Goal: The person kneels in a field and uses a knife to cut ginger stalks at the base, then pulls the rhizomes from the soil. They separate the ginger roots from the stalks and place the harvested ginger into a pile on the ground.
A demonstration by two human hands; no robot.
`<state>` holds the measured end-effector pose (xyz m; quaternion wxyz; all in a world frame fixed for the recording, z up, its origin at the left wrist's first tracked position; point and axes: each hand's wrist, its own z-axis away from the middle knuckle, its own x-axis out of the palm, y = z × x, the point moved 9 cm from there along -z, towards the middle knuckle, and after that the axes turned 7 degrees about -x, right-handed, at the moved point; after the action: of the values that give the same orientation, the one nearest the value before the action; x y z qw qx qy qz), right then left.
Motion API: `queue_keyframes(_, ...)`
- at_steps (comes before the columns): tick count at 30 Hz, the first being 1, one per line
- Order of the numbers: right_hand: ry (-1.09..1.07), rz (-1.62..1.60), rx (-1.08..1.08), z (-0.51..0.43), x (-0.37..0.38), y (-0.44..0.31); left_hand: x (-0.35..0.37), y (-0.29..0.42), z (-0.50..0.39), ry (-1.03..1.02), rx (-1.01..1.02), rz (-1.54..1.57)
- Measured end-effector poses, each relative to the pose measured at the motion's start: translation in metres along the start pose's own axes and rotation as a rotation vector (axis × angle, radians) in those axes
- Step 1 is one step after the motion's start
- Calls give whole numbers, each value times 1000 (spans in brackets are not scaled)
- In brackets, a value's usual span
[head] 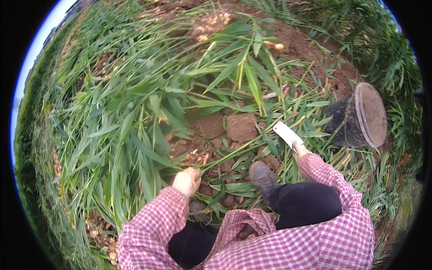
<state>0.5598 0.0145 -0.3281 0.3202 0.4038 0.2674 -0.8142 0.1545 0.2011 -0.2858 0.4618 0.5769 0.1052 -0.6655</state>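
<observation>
My left hand (187,181) is closed around the base of a few green ginger stalks (233,151), which slant up and right from the fist. Just beyond that fist, pale ginger rhizomes (193,157) with a pink shoot lie on the soil, partly covered by leaves. In my right hand (300,150) is a small cleaver (287,134) with a broad, pale blade, its handle mostly hidden by the fingers. The blade is apart from my left hand, over cut stems and leaves.
A dark, soil-smeared bucket (341,118) lies tilted at the right. Between the boots is reddish soil, with a large clod (241,127) ahead. Leafy ginger plants (118,135) lie heaped left and ahead. More rhizomes (211,25) show at the top, and others (103,236) lower left.
</observation>
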Motion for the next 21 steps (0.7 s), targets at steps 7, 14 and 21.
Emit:
queue_keyframes(7, -335, 396, -254, -32, -5, -77, -5, -69, -35, -94, -262, -378)
queue_keyframes(14, -573, 586, -874, -17, 39, -293, 16, -85, -5, -469, -353, -529)
queue_keyframes(21, -559, 361, -905, 13, 166, -365, 27, -123, -1, -196, -413, 235)
